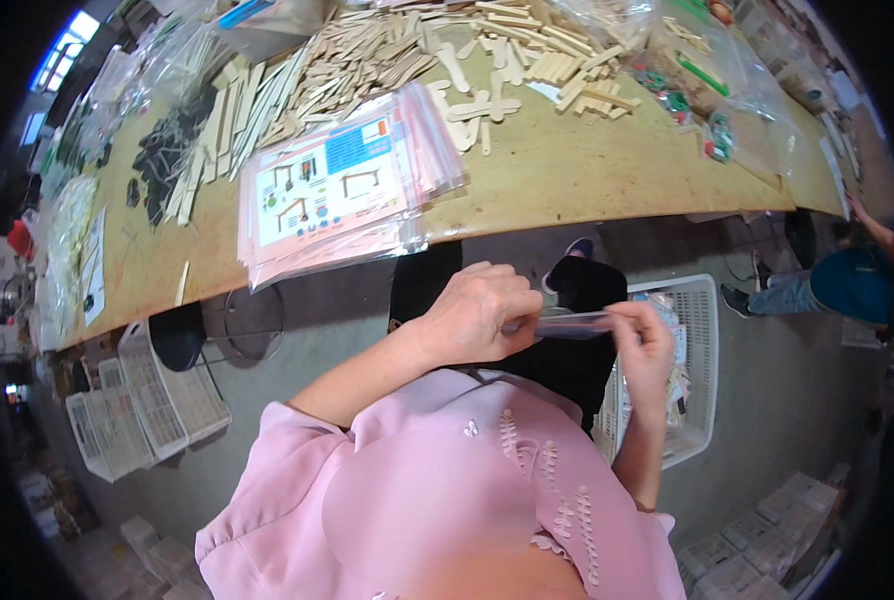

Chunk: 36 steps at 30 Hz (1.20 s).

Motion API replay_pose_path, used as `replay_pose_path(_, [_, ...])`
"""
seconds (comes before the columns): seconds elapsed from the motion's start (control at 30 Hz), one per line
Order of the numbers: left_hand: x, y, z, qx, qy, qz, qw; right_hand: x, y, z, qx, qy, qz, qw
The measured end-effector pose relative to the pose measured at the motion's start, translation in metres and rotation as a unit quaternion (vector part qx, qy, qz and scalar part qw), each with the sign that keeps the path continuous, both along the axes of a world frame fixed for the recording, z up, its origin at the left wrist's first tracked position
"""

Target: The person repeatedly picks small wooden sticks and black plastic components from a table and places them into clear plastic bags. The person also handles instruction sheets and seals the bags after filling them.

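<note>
A narrow piece of clear plastic (575, 323) is stretched between my two hands above my lap, just off the table's front edge. My left hand (482, 314) is closed in a fist around its left end. At the other end, the thumb and fingers of my right hand (645, 345) pinch it. Whether it is the edge of a bag cannot be made out. On the table ahead and to the left lies a stack of clear bags (332, 190) with printed picture sheets in them. My left hand is the nearer one to that stack.
Piles of wooden sticks (367, 70) and black parts (170, 150) cover the far side of the table (607, 180). Small coloured parts in plastic (719, 135) lie at the right. A white basket (705, 370) holds packages beside my right arm. Another person (852, 283) is at far right.
</note>
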<state>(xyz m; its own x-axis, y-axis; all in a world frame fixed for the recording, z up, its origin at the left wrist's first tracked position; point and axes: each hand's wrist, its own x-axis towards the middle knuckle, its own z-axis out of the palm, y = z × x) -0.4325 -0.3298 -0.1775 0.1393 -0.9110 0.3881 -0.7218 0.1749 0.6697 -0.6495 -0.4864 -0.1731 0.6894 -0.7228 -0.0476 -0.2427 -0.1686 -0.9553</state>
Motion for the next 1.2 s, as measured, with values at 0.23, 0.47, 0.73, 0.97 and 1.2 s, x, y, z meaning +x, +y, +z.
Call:
replay_pose_path(0.23, [0.044, 0.021, 0.013, -0.061, -0.085, 0.159, 0.982, -0.141, -0.077, -0.026, -0.051, 0.041, -0.190, 0.980])
replay_pose_path(0.47, [0.103, 0.048, 0.005, -0.007, -0.142, 0.353, 0.925, -0.216, -0.087, -0.047, -0.238, 0.464, -0.239, 0.819])
replay_pose_path(0.73, [0.109, 0.055, -0.014, -0.054, 0.070, 0.404, 0.911, -0.253, -0.153, -0.133, -0.256, 0.568, -0.302, 0.722])
replay_pose_path(0.97, [0.116, 0.065, -0.022, -0.129, 0.287, 0.325, 0.892, -0.255, -0.165, -0.098, -0.197, 0.535, -0.185, 0.800])
replay_pose_path(1.2, [0.108, 0.062, -0.007, -0.217, -0.040, 0.358, 0.907, -0.024, -0.036, -0.107, 0.113, 0.089, -0.059, 0.988])
